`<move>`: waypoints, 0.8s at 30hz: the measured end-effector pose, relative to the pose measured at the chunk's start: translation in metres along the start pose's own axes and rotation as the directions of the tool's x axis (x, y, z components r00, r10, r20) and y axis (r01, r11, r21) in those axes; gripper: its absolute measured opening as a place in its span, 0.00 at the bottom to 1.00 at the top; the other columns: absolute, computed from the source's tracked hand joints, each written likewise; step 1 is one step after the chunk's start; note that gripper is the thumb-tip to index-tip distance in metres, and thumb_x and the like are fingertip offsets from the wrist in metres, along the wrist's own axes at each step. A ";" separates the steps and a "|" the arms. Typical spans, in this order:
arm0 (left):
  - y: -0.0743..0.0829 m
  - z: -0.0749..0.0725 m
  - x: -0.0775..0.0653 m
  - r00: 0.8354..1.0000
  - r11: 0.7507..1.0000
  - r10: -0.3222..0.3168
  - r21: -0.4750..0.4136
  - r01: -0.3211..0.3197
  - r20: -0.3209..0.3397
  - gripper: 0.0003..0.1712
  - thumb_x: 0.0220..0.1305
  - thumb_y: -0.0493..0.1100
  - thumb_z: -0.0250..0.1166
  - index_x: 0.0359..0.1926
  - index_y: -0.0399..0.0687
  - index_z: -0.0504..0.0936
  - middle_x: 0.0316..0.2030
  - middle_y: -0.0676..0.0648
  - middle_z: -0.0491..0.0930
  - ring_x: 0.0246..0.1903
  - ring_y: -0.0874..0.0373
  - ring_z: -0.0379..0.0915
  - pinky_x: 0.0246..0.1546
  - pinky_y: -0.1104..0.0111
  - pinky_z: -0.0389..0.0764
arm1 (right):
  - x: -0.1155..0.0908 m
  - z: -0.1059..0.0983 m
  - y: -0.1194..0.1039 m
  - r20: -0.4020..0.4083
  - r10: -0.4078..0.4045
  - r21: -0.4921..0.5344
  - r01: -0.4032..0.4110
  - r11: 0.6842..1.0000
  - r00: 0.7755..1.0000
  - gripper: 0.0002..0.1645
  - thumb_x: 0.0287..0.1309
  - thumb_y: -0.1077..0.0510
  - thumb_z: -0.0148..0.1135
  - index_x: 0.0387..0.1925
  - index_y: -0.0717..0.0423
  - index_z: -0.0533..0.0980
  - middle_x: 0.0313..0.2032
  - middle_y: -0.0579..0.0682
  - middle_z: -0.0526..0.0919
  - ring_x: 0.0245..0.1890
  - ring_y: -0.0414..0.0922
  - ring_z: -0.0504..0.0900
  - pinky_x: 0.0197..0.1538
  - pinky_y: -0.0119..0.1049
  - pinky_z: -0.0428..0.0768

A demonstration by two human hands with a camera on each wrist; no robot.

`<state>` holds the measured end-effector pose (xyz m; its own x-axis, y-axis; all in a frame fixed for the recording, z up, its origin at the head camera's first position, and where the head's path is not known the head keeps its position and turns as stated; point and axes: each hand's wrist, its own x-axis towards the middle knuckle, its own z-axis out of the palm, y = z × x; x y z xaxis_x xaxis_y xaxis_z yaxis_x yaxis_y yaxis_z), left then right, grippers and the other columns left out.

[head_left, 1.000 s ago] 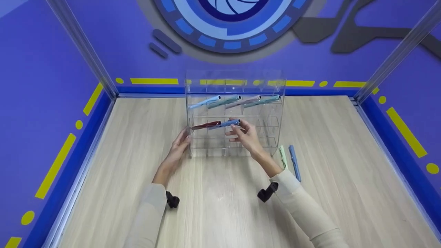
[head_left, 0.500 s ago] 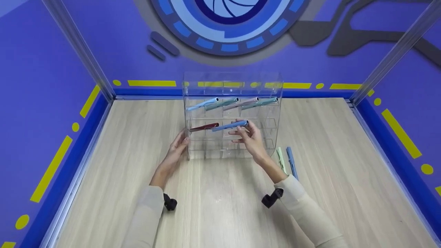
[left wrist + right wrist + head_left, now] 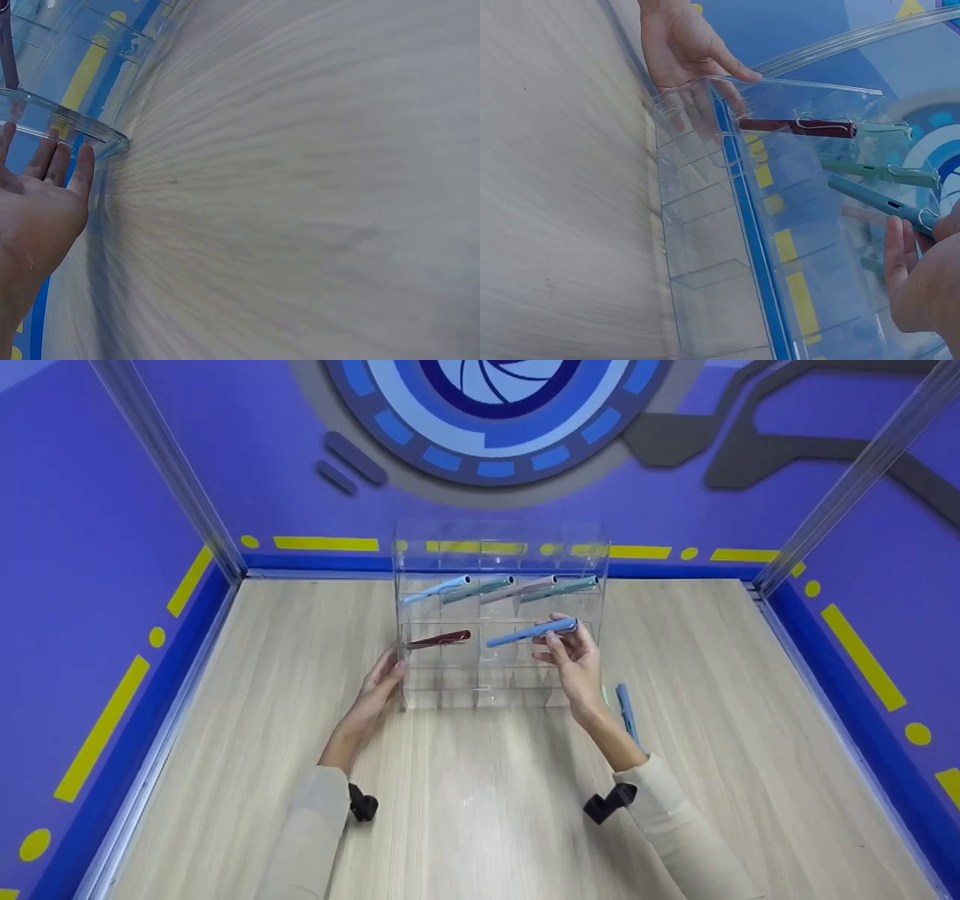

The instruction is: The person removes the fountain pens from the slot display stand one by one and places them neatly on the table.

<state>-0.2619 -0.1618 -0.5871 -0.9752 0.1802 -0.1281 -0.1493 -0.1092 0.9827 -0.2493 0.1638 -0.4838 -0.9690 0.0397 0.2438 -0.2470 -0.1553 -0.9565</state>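
In the head view my right hand [image 3: 581, 666] pinches a blue pen [image 3: 529, 633] near its capped end. The pen slants in front of a clear acrylic rack [image 3: 480, 690], its thin end pointing left. My left hand [image 3: 381, 686] rests on the rack's left side; the left wrist view shows its straight fingers [image 3: 81, 172] against the clear panel. A dark red pen [image 3: 440, 640] lies in the middle row's leftmost slot. Above it, the upper row holds a light blue pen [image 3: 439, 589], a pink pen [image 3: 521, 589] and two teal pens [image 3: 559, 589].
Right of the rack, another blue pen [image 3: 627, 711] lies on the wooden table [image 3: 465, 810]. A light green pen [image 3: 605, 695] beside it is mostly hidden behind my right hand. Blue printed walls [image 3: 90, 510] with metal corner posts [image 3: 161, 465] enclose the table.
My right hand has drawn the blue pen out of the middle row's second slot and moved it right, in front of the rack. The left hand stays at the rack's side.
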 end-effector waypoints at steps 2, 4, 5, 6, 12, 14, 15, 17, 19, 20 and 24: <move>0.000 0.000 0.000 1.000 1.000 0.004 -0.003 -0.004 0.002 0.38 0.80 0.56 0.52 0.82 0.59 0.48 0.83 0.48 0.42 0.83 0.50 0.34 0.83 0.53 0.45 | 0.000 -0.003 -0.003 -0.024 0.000 0.023 0.001 1.000 1.000 0.21 0.75 0.65 0.54 0.65 0.68 0.69 0.44 0.45 0.86 0.44 0.40 0.87 0.47 0.32 0.89; 0.000 0.000 0.001 1.000 1.000 0.003 -0.009 -0.003 0.000 0.38 0.80 0.56 0.52 0.82 0.60 0.48 0.83 0.49 0.42 0.83 0.50 0.34 0.83 0.52 0.44 | 0.001 -0.006 -0.005 -0.040 0.001 0.047 0.001 0.999 0.999 0.21 0.75 0.65 0.54 0.65 0.67 0.69 0.45 0.45 0.86 0.43 0.39 0.87 0.46 0.32 0.88; 0.001 0.000 0.001 1.000 1.000 0.002 -0.011 -0.002 -0.003 0.38 0.79 0.57 0.53 0.82 0.61 0.49 0.83 0.49 0.43 0.83 0.50 0.34 0.83 0.52 0.45 | 0.001 -0.008 -0.005 -0.041 0.003 0.059 -0.001 0.998 0.999 0.22 0.75 0.65 0.53 0.66 0.67 0.68 0.45 0.45 0.86 0.44 0.39 0.86 0.46 0.31 0.88; 0.001 0.000 0.001 1.000 1.000 0.002 -0.014 -0.002 -0.003 0.39 0.79 0.57 0.53 0.82 0.60 0.48 0.83 0.49 0.42 0.83 0.50 0.34 0.83 0.52 0.44 | 0.000 -0.010 -0.006 -0.042 0.005 0.068 -0.002 0.998 0.999 0.22 0.75 0.66 0.53 0.66 0.67 0.67 0.46 0.45 0.85 0.44 0.39 0.86 0.47 0.31 0.88; 0.000 0.000 -0.001 1.000 0.999 -0.030 -0.017 0.030 -0.010 0.41 0.78 0.58 0.54 0.82 0.61 0.47 0.83 0.49 0.38 0.83 0.52 0.31 0.83 0.54 0.43 | -0.004 -0.027 -0.007 -0.060 0.039 0.021 -0.038 0.999 0.997 0.26 0.79 0.64 0.46 0.73 0.61 0.60 0.48 0.40 0.82 0.46 0.35 0.82 0.48 0.28 0.84; -0.001 0.000 0.000 0.999 0.999 -0.035 -0.019 0.035 -0.015 0.40 0.79 0.57 0.54 0.82 0.60 0.46 0.83 0.48 0.38 0.83 0.52 0.31 0.83 0.54 0.43 | -0.006 -0.034 -0.007 -0.061 0.054 0.000 -0.054 0.999 0.997 0.28 0.80 0.63 0.45 0.75 0.60 0.57 0.48 0.39 0.81 0.45 0.35 0.80 0.48 0.27 0.83; -0.002 0.000 0.000 0.999 0.999 -0.035 -0.021 0.035 -0.014 0.40 0.79 0.56 0.53 0.83 0.60 0.46 0.83 0.48 0.38 0.83 0.51 0.31 0.83 0.53 0.43 | -0.007 -0.038 -0.007 -0.057 0.061 -0.001 -0.061 0.998 0.996 0.29 0.80 0.62 0.43 0.76 0.60 0.56 0.48 0.39 0.80 0.45 0.35 0.80 0.49 0.27 0.83; -0.001 0.000 0.001 0.999 0.999 -0.031 -0.018 0.031 -0.010 0.39 0.80 0.56 0.53 0.83 0.59 0.46 0.83 0.48 0.38 0.83 0.51 0.30 0.83 0.53 0.43 | -0.008 -0.044 -0.006 -0.050 0.069 -0.011 -0.070 0.997 0.996 0.30 0.80 0.62 0.42 0.78 0.59 0.53 0.48 0.40 0.79 0.46 0.34 0.79 0.50 0.27 0.83; -0.001 0.000 0.001 0.999 0.999 -0.029 -0.015 0.029 -0.012 0.39 0.80 0.55 0.53 0.82 0.59 0.47 0.83 0.48 0.38 0.83 0.51 0.31 0.83 0.53 0.43 | -0.009 -0.052 -0.005 -0.047 0.078 -0.023 -0.079 0.997 0.996 0.31 0.81 0.61 0.41 0.79 0.58 0.52 0.47 0.42 0.77 0.46 0.35 0.79 0.52 0.28 0.83; -0.001 0.000 0.001 0.999 0.999 -0.031 -0.011 0.031 -0.012 0.39 0.79 0.56 0.53 0.82 0.59 0.47 0.83 0.48 0.39 0.83 0.50 0.31 0.83 0.53 0.43 | -0.010 -0.056 -0.005 -0.048 0.079 -0.036 -0.080 0.996 0.996 0.31 0.81 0.61 0.41 0.79 0.58 0.51 0.47 0.43 0.76 0.47 0.35 0.79 0.53 0.28 0.83; -0.001 0.000 0.001 0.999 1.000 -0.030 -0.007 0.029 -0.018 0.39 0.79 0.57 0.54 0.82 0.60 0.48 0.83 0.49 0.41 0.83 0.51 0.34 0.83 0.54 0.44 | -0.014 -0.072 -0.001 -0.074 0.080 -0.041 -0.083 0.996 0.994 0.31 0.81 0.59 0.43 0.79 0.57 0.52 0.47 0.46 0.75 0.48 0.38 0.81 0.53 0.29 0.84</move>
<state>-0.2630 -0.1611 -0.5879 -0.9731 0.1661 -0.1594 -0.1791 -0.1111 0.9775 -0.2356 0.2342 -0.4976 -0.9829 0.1006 0.1543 -0.1658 -0.1177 -0.9791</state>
